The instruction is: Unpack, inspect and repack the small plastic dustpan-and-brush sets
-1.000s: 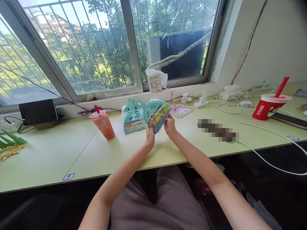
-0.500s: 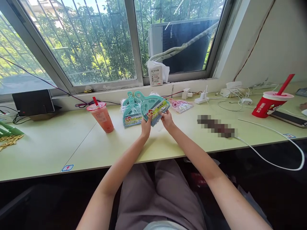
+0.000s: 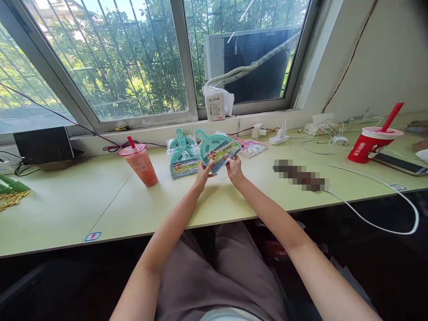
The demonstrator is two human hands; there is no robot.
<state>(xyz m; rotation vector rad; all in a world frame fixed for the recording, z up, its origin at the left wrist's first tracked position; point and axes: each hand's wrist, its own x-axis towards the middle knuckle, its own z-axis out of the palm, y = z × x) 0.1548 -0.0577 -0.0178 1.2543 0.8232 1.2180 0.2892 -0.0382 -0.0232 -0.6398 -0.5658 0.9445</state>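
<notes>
A teal mini dustpan and brush set (image 3: pixel 216 147) in clear wrap, with a yellow label, is held tilted above the table between both hands. My left hand (image 3: pixel 203 175) grips its lower left corner. My right hand (image 3: pixel 234 167) pinches its lower right edge, thumb on the front. Just left of it, more teal dustpan sets (image 3: pixel 183 156) lie in a pile on the table. Behind and to the right lies a pink wrapped set (image 3: pixel 252 147), partly covered by the held one.
A pink drink cup (image 3: pixel 139 165) with a red straw stands on the table (image 3: pixel 76 196) to the left. Toward the right are a blurred-out object (image 3: pixel 299 175), a white cable (image 3: pixel 371 223), a red cup (image 3: pixel 371 145) and a phone (image 3: pixel 401 164). White chargers (image 3: pixel 279 137) lie near the windowsill.
The held dustpan set has shifted slightly right relative to the pile and is turned a little. Both hands keep their hold. The whole view has moved slightly.
</notes>
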